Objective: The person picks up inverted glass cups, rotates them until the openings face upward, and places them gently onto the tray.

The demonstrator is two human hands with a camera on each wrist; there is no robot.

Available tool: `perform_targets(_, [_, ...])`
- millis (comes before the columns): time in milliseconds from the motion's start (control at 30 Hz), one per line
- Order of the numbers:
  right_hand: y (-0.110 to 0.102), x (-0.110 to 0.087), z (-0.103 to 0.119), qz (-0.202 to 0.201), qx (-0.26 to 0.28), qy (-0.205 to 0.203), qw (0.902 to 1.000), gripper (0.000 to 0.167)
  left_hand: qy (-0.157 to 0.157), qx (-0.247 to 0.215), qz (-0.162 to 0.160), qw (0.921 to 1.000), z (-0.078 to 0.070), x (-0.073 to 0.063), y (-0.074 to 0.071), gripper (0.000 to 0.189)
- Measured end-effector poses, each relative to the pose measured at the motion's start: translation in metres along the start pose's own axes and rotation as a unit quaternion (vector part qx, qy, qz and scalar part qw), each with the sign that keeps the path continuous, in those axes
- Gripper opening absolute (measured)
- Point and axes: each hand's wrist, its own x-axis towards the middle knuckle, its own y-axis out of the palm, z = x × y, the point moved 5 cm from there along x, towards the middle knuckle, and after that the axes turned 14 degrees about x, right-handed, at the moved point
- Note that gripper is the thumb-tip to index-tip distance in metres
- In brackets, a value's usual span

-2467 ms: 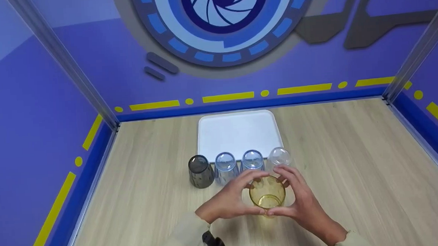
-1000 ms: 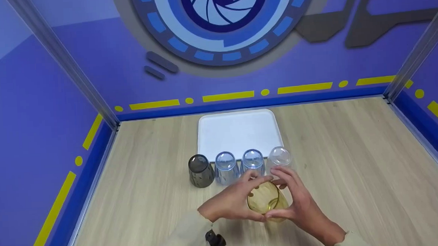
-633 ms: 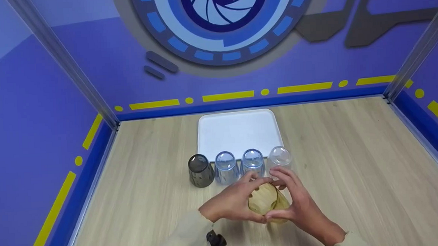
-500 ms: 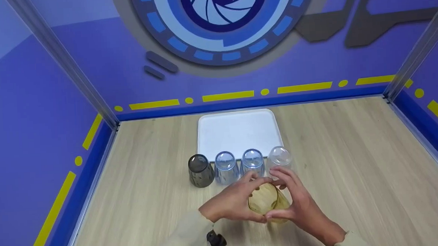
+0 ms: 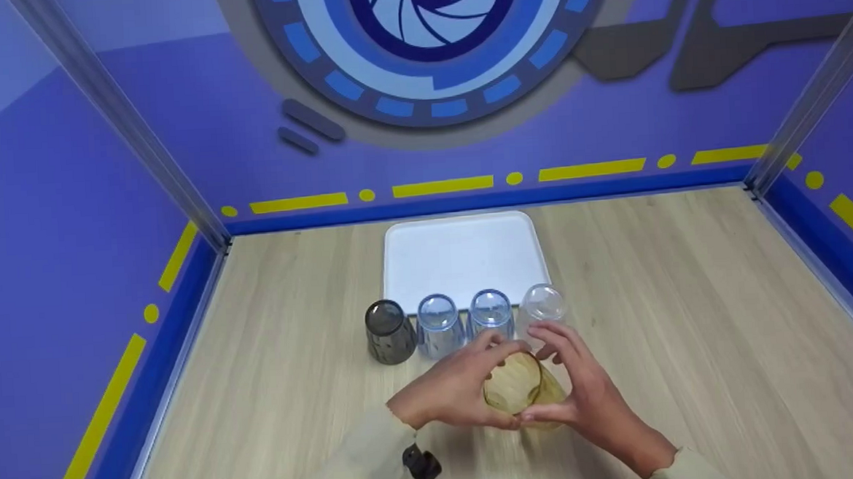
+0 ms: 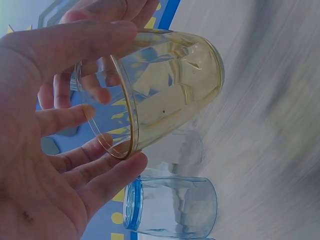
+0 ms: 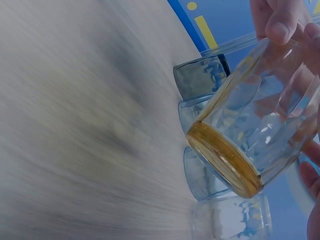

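Note:
Both hands hold an amber drinking glass over the near middle of the table. It is tilted, its mouth up and to the left, its base low to the right. My left hand grips it at the rim, thumb on the near side and fingers on the far side. My right hand curls round the other side, its thumb tip meeting the left thumb. In the left wrist view the tumbler shows faceted walls and nothing inside. The right wrist view shows its thick amber base angled above the wood.
Behind the hands stands a row of upside-down glasses: a dark grey one, two blue ones and a clear one, partly hidden by fingers. A white tray lies behind them, before the purple wall.
The amber glass has tipped over from nearly upright, its mouth turning left and its base swinging right. Both hands kept hold of it. Over the last half second it hardly moves.

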Motion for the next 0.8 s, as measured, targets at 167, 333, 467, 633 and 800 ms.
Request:
perform_targets(167, [-0.002,-0.001,-0.003,-0.008,0.007,0.01,0.9999,0.099,0.0,0.008,-0.003,1.0,0.0,-0.002,-0.004,0.087])
perform_targets(333, [-0.003,-0.002,-0.003,-0.013,0.006,0.014,0.9998,0.098,-0.002,0.009,-0.004,0.9999,-0.001,-0.002,-0.007,0.09])
perform_targets(467, [-0.004,-0.003,-0.003,-0.013,0.01,0.016,0.9997,0.096,-0.004,0.009,-0.001,1.0,-0.001,-0.002,-0.009,0.092])
perform_targets(633, [-0.005,-0.003,-0.003,-0.02,0.004,-0.003,0.9998,0.095,-0.007,0.011,0.004,0.9999,0.0,-0.002,-0.012,0.093])
perform_targets(800, [-0.007,-0.005,-0.005,-0.023,0.0,0.003,0.9997,0.095,-0.005,0.016,0.002,0.9999,-0.001,-0.003,-0.016,0.092])
